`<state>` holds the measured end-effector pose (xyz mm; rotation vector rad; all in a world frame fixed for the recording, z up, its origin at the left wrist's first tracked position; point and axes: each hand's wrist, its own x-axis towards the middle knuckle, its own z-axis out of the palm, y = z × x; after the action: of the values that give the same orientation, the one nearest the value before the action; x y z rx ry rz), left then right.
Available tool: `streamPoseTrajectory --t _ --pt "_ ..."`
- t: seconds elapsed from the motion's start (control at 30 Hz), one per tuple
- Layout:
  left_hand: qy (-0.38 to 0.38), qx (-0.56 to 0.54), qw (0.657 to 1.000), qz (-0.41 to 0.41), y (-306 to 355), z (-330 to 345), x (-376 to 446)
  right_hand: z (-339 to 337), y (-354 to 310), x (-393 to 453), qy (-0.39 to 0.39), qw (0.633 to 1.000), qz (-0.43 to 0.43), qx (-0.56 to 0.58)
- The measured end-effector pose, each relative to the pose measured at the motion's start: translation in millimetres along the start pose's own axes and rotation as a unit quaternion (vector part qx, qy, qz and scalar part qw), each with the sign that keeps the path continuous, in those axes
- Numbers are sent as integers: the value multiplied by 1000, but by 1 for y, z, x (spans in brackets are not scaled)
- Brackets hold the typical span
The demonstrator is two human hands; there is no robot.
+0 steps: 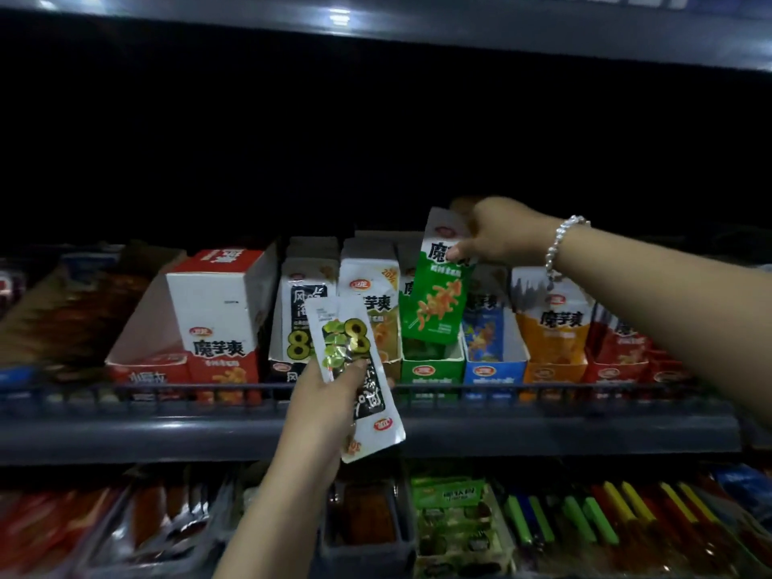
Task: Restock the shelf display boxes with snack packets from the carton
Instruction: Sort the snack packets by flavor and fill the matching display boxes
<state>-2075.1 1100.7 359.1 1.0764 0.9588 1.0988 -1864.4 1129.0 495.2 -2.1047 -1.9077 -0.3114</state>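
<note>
Left hand (330, 390) raised from the lower middle, forearm rising from below, thumb laid across the front of a packet, fingers curled behind it. Right hand (497, 236) reaching in from the right edge, arm stretched out almost level, wrist ringed by a beaded bracelet (562, 240), fingers and thumb pinching the top of a second packet, knuckles upward, palm turned down.

display boxes (432, 363) side by side on shelf (167, 432) — packets (551, 323) inside
</note>
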Motion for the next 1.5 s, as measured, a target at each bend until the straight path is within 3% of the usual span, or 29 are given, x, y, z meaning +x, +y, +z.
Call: streamPoseTrajectory --t 0.13,0.37,0.63,0.87,1.0,1.17,1.37,1.5 --pt "6 23 999 22 0 -9 2 16 -8 6 -15 999 30 -29" --pt "24 24 997 70 1 -9 4 53 -11 8 11 1000 -12 -6" --pt "6 20 997 72 0 -7 1 69 -2 1 111 991 -48 -66" --pt "16 35 997 69 -2 -5 -2 51 -7 -13 125 987 -50 91" --pt "-6 27 998 61 -1 2 -6 33 -17 -31 22 972 -114 205" --pt "-37 8 998 57 2 12 -15 23 -30 -45 -132 962 -98 220" --pt "-50 5 996 78 7 6 -15 16 -41 -47 -129 955 -96 251" --pt "-71 -12 994 80 10 1 -13 17 -50 -50 -182 931 -96 303"
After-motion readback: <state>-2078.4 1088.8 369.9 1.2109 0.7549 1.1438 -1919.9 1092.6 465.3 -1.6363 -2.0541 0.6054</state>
